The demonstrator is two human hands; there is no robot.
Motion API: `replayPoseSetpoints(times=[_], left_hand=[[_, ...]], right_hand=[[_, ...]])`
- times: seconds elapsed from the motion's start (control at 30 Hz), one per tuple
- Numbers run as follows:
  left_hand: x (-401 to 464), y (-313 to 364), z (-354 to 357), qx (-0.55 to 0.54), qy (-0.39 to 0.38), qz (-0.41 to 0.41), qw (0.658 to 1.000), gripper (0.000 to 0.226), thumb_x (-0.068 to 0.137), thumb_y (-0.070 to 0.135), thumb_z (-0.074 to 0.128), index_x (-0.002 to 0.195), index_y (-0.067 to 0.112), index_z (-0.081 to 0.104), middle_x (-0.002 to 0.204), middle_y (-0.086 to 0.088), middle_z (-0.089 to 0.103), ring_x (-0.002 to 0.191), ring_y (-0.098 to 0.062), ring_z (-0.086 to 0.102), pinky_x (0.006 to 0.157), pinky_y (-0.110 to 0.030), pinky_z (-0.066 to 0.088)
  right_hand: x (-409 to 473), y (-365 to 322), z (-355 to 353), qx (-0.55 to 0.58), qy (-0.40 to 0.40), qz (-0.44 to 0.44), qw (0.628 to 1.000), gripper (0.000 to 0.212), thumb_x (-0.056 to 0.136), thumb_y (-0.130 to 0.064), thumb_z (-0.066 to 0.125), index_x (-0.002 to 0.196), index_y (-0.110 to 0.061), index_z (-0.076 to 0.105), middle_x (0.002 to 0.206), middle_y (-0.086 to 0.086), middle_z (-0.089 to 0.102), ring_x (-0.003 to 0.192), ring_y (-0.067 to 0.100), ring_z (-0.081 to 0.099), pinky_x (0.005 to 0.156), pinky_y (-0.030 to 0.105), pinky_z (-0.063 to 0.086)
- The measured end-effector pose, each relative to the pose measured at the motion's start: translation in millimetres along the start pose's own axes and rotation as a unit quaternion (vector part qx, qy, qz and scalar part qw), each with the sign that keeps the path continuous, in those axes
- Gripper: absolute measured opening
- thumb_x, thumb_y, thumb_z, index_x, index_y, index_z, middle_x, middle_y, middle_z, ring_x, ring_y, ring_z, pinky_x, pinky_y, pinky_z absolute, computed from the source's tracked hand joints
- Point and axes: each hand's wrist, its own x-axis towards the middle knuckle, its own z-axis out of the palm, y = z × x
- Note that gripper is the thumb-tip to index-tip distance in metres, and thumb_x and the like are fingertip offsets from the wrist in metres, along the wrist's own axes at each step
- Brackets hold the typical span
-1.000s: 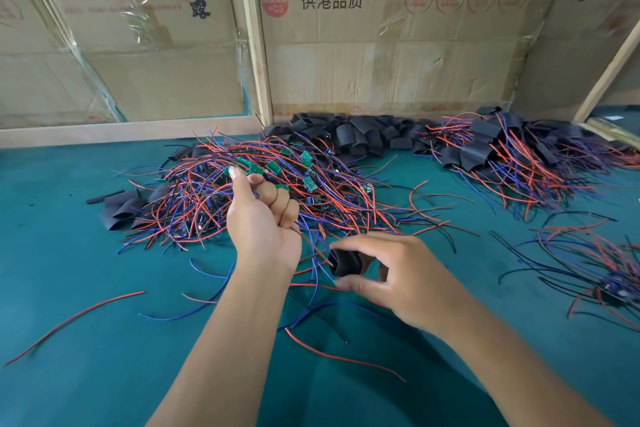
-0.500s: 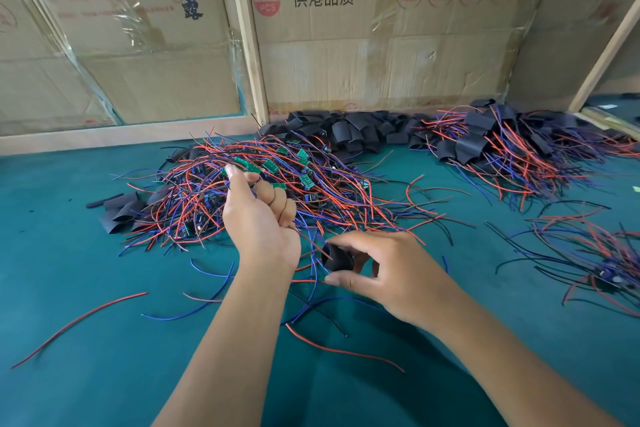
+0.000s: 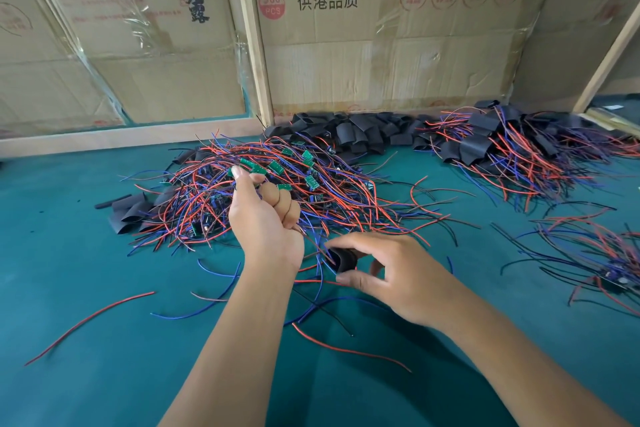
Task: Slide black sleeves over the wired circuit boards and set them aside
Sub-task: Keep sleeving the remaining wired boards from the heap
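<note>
My left hand (image 3: pixel 265 218) is raised over the near edge of the wire pile and holds a wired circuit board, its fingers curled round it; red and blue wires trail down from the fist toward my right hand. My right hand (image 3: pixel 388 274) pinches a black sleeve (image 3: pixel 343 259) between thumb and forefinger, its open mouth turned toward the trailing wires. Behind my left hand lies a big pile of small green wired circuit boards (image 3: pixel 277 184) with red, blue and black leads.
A heap of loose black sleeves (image 3: pixel 349 135) lies against the cardboard wall (image 3: pixel 381 45). Sleeved boards (image 3: pixel 502 149) are piled at the back right, more wired pieces (image 3: pixel 595 253) at the right edge. Loose wires (image 3: pixel 90 319) and a few sleeves (image 3: pixel 128 212) lie on the green mat (image 3: pixel 104 374).
My right hand with the black sleeve has shifted slightly left, closer to the wires hanging from my left hand. My left hand has stayed almost still.
</note>
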Motion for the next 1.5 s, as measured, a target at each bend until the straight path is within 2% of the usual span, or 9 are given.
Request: replayPoseSetpoints(times=[0.13, 0.33, 0.57, 0.67, 0.87, 1.0, 1.13, 1.33, 1.5], left_hand=[[-1, 3, 1, 0.012, -0.001, 0.013, 1.000, 0.038, 0.105, 0.043, 0.046, 0.077, 0.017, 0.045, 0.055, 0.005, 0.020, 0.045, -0.014, 0.014, 0.038, -0.024, 0.016], [-6, 4, 6, 0.042, -0.004, 0.045, 0.998, 0.037, 0.105, 0.043, 0.046, 0.077, 0.018, 0.046, 0.056, 0.003, 0.020, 0.047, -0.015, 0.013, 0.040, -0.023, 0.017], [-26, -10, 18, 0.030, -0.061, -0.001, 0.998, 0.044, 0.103, 0.052, 0.040, 0.072, 0.022, 0.048, 0.053, 0.004, 0.018, 0.042, -0.013, 0.013, 0.040, -0.020, 0.015], [-40, -21, 22, 0.012, -0.120, -0.063, 0.991, 0.049, 0.104, 0.055, 0.031, 0.074, 0.022, 0.052, 0.055, 0.004, 0.020, 0.042, -0.012, 0.018, 0.040, -0.022, 0.023], [-49, -27, 26, 0.100, -0.223, -0.043, 0.969, 0.034, 0.098, 0.037, 0.048, 0.100, 0.008, 0.064, 0.087, -0.012, 0.071, 0.085, -0.027, 0.067, 0.082, -0.033, 0.054], [-51, -29, 22, 0.136, -0.269, -0.038, 0.953, 0.018, 0.105, 0.022, 0.043, 0.112, 0.008, 0.051, 0.107, -0.020, 0.074, 0.105, -0.026, 0.069, 0.090, -0.032, 0.052], [-52, -34, 19, 0.170, -0.311, -0.026, 0.935, 0.019, 0.100, 0.031, 0.053, 0.097, 0.014, 0.046, 0.121, -0.013, 0.071, 0.119, -0.027, 0.062, 0.108, -0.044, 0.041], [-46, -33, 14, 0.170, -0.312, 0.023, 0.934, 0.011, 0.085, 0.033, 0.071, 0.092, 0.024, 0.071, 0.094, -0.004, 0.067, 0.093, -0.019, 0.059, 0.093, -0.040, 0.044], [-41, -32, 10, 0.174, -0.344, 0.022, 0.923, 0.008, 0.086, 0.018, 0.075, 0.093, 0.018, 0.074, 0.093, -0.003, 0.072, 0.086, -0.009, 0.065, 0.077, -0.018, 0.049]], right_hand=[[0, 0, 2, 0.006, -0.013, 0.008, 1.000, 0.038, 0.094, -0.041, 0.068, 0.131, -0.038, 0.060, 0.114, -0.019, 0.067, 0.086, 0.031, 0.066, 0.074, 0.036, 0.053], [-2, -2, 5, -0.011, 0.025, -0.011, 1.000, 0.037, 0.090, -0.045, 0.072, 0.122, -0.027, 0.068, 0.090, -0.019, 0.068, 0.078, -0.003, 0.061, 0.069, 0.007, 0.041], [0, -1, 8, -0.056, 0.114, 0.014, 0.992, 0.023, 0.087, -0.045, 0.067, 0.103, -0.030, 0.066, 0.086, -0.014, 0.066, 0.077, 0.001, 0.060, 0.068, 0.016, 0.045], [2, 0, 3, -0.092, 0.158, 0.012, 0.983, 0.019, 0.086, -0.038, 0.067, 0.101, -0.027, 0.068, 0.092, -0.011, 0.067, 0.088, 0.012, 0.061, 0.082, 0.036, 0.049], [3, 7, -13, -0.138, 0.251, 0.000, 0.958, 0.029, 0.085, -0.032, 0.072, 0.109, -0.018, 0.071, 0.102, -0.004, 0.069, 0.096, 0.023, 0.062, 0.086, 0.047, 0.048], [1, 6, -23, -0.132, 0.286, -0.015, 0.949, 0.030, 0.089, -0.033, 0.069, 0.115, -0.018, 0.069, 0.097, -0.005, 0.067, 0.091, 0.020, 0.063, 0.083, 0.037, 0.049], [1, 3, -27, -0.070, 0.326, -0.037, 0.942, 0.028, 0.089, -0.019, 0.075, 0.116, -0.018, 0.070, 0.095, -0.005, 0.065, 0.089, 0.010, 0.063, 0.079, 0.016, 0.047], [1, 1, -31, -0.076, 0.311, -0.074, 0.944, 0.035, 0.088, -0.025, 0.072, 0.119, -0.010, 0.070, 0.098, -0.002, 0.065, 0.091, 0.011, 0.062, 0.077, 0.025, 0.051], [0, 6, -32, -0.112, 0.326, -0.089, 0.934, 0.037, 0.084, -0.017, 0.079, 0.119, -0.008, 0.070, 0.099, 0.000, 0.066, 0.088, 0.009, 0.061, 0.076, 0.023, 0.050]])
